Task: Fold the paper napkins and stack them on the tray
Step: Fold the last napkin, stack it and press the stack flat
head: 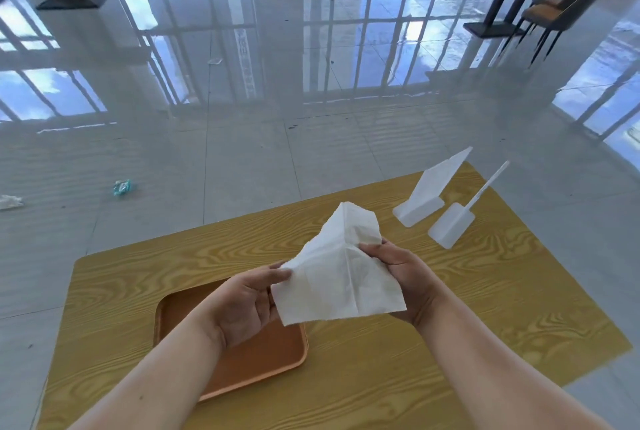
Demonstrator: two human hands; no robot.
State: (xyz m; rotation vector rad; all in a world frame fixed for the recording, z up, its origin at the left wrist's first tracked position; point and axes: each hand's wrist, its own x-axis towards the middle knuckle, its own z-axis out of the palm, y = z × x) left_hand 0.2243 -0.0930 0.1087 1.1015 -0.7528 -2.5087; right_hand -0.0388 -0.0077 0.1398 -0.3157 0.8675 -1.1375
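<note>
A white paper napkin [337, 267] hangs creased and partly unfolded in the air above the table. My left hand [247, 301] pinches its left corner between thumb and fingers. My right hand [403, 277] grips its right edge, thumb on top. Below my left hand lies an orange-brown tray [277, 357] on the yellow wood-grain table [485, 308]; the part of the tray that shows holds nothing, the rest is hidden by my forearm.
Two white plastic sign stands [424, 201] [453, 223] sit at the table's far right. Beyond the table is a glossy tiled floor with scraps of litter [122, 187]. A chair [568, 10] and another table stand far back right.
</note>
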